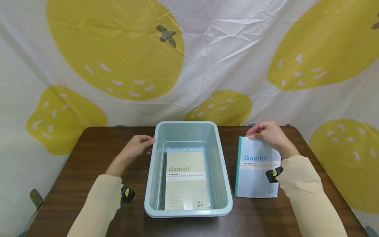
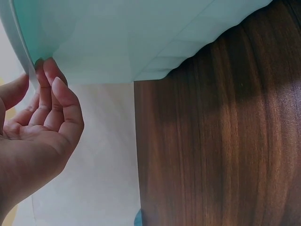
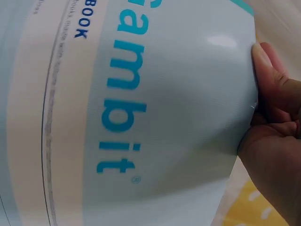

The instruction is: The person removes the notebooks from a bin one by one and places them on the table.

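A pale blue plastic basin [image 1: 223,171] stands in the middle of the table. Inside it lies a cream notebook [image 1: 186,189] marked "Gambit", its cover facing up, with the edge of something under it. My left hand [image 1: 138,145] pinches the basin's rim at the far left, thumb over the edge and fingers beneath, as the left wrist view shows. Right of the basin, my right hand [image 1: 270,135] grips the top edge of a light blue notebook [image 1: 256,179] with a green spine. That notebook's cover faces me, and my right sleeve overlaps its right side.
The dark wooden table [image 1: 88,158] has its far edge just behind the basin. A white cloth [image 1: 201,65] with yellow fruit prints hangs behind the table. Black wrist cameras [image 1: 127,194] sit at both cream sleeves.
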